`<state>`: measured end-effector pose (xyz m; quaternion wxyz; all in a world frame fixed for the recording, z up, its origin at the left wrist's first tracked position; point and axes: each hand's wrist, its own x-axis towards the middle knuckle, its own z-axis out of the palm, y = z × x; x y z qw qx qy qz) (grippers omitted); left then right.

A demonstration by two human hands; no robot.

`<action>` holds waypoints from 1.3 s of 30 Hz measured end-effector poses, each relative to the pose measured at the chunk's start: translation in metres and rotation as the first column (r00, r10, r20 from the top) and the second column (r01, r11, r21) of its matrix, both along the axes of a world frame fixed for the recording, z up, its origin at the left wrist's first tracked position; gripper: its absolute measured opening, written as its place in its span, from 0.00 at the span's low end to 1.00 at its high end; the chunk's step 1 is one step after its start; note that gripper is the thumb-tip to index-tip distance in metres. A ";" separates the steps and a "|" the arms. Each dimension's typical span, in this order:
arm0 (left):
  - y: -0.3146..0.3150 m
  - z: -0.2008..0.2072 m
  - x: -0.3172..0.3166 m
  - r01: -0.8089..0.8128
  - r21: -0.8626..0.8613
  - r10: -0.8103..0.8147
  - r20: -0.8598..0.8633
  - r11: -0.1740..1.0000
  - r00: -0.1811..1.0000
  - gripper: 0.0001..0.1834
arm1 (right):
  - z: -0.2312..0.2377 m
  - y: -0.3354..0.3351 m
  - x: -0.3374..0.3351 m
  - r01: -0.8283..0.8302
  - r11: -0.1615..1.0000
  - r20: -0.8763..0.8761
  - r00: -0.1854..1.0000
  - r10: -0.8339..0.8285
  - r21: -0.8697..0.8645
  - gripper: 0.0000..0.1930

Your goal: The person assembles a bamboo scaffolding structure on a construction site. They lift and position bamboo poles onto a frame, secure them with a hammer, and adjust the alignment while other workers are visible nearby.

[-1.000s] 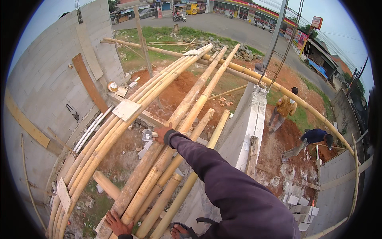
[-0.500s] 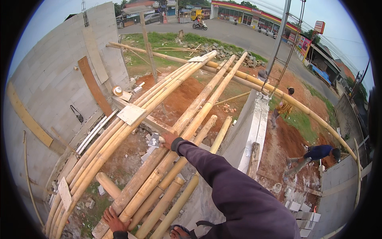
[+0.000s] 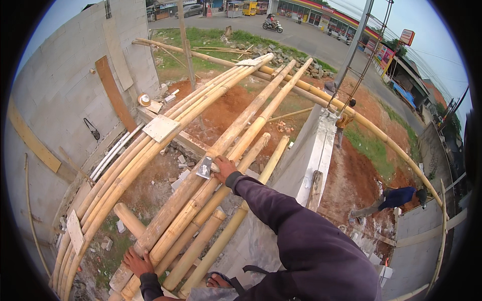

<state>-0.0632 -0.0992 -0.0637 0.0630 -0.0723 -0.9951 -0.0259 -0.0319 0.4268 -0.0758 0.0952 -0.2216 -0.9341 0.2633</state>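
My right hand is closed around the short wooden handle of a flat-bladed metal hand tool. Its pale blade, widest at the free end, lies over a thick brown bamboo pole; whether it touches cannot be told. Lower down, my left hand rests on the near part of that pole, fingers spread over its rounded top. A yellower bamboo pole runs close along its right side. One sandalled foot shows among the poles at the lower edge.
Left stands a bundle of bamboo with wooden plates across it. A crosswise pole spans the far side. Rubble lies below, beside a block wall. Two people are on the ground at right; a rebar column rises nearby.
My right hand has shifted rightward with the tool, whose blade now lies over the pole instead of past its left edge. The view has tilted slightly down. A motorcycle has moved right along the road.
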 end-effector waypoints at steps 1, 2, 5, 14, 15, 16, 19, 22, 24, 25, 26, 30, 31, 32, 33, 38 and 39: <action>0.001 0.001 -0.001 -0.002 -0.007 0.002 -0.006 1.000 1.000 0.36 | 0.000 -0.003 -0.001 0.026 1.000 -0.006 1.000 -0.026 0.012 0.35; 0.001 0.002 -0.002 -0.018 -0.009 0.018 0.013 1.000 1.000 0.36 | 0.000 -0.006 -0.001 0.060 0.997 -0.002 0.998 -0.060 0.052 0.35; -0.001 0.004 -0.003 -0.002 -0.014 0.003 0.039 1.000 0.999 0.36 | -0.002 -0.012 -0.003 0.282 0.960 -0.032 0.959 -0.281 0.004 0.35; -0.001 0.012 -0.003 0.007 0.015 -0.008 0.063 1.000 0.998 0.39 | -0.030 0.007 -0.008 0.221 0.975 -0.177 0.959 -0.220 -0.017 0.35; 0.001 0.012 -0.001 0.018 0.029 -0.018 0.017 0.999 1.000 0.39 | -0.032 0.009 -0.009 0.220 0.976 -0.183 0.959 -0.218 -0.014 0.35; 0.003 0.011 0.001 0.020 0.026 -0.020 -0.021 0.999 1.000 0.38 | -0.033 0.010 -0.009 0.221 0.975 -0.175 0.960 -0.221 -0.018 0.34; 0.009 0.006 0.013 0.005 0.027 -0.002 -0.111 1.000 0.994 0.37 | -0.034 0.010 -0.010 0.211 0.977 -0.192 0.960 -0.205 0.012 0.34; 0.014 0.000 0.020 -0.054 0.004 0.054 -0.114 0.999 0.992 0.36 | -0.031 0.010 -0.009 0.174 0.984 -0.147 0.973 -0.179 -0.047 0.35; 0.014 -0.003 0.021 -0.104 0.000 0.104 -0.025 0.995 0.994 0.34 | -0.026 0.012 -0.009 0.154 0.988 -0.118 0.981 -0.156 -0.025 0.35; 0.015 -0.003 0.019 -0.100 0.006 0.100 -0.043 0.995 0.994 0.34 | -0.021 0.014 -0.009 0.152 0.988 -0.111 0.982 -0.153 -0.012 0.35; 0.015 -0.003 0.018 -0.113 0.004 0.113 -0.009 0.994 0.994 0.34 | -0.016 0.015 -0.010 0.125 0.990 -0.071 0.990 -0.121 0.057 0.35; 0.017 -0.002 0.017 -0.132 -0.014 0.132 -0.004 0.991 0.991 0.33 | 0.008 0.016 -0.016 0.124 0.990 -0.004 0.992 -0.124 0.066 0.31; 0.017 -0.001 0.018 -0.122 0.004 0.122 -0.035 0.993 0.992 0.33 | 0.012 0.013 -0.019 0.096 0.994 -0.039 0.995 -0.094 0.055 0.31; 0.017 -0.001 0.018 -0.114 0.008 0.115 -0.050 0.993 0.992 0.33 | 0.014 0.008 -0.022 0.065 0.996 -0.090 0.994 -0.060 0.054 0.30; 0.017 -0.001 0.019 -0.113 -0.003 0.113 -0.047 0.994 0.993 0.33 | 0.013 0.002 -0.025 0.049 0.997 -0.114 0.993 -0.042 0.057 0.29; 0.018 0.000 0.014 -0.129 0.047 0.128 0.022 0.991 0.992 0.34 | -0.007 -0.028 -0.036 -0.058 0.996 -0.162 0.984 0.068 0.066 0.31; 0.018 0.001 0.013 -0.132 0.044 0.132 0.008 0.990 0.991 0.35 | -0.009 -0.029 -0.034 -0.063 0.991 -0.170 0.982 0.083 0.122 0.31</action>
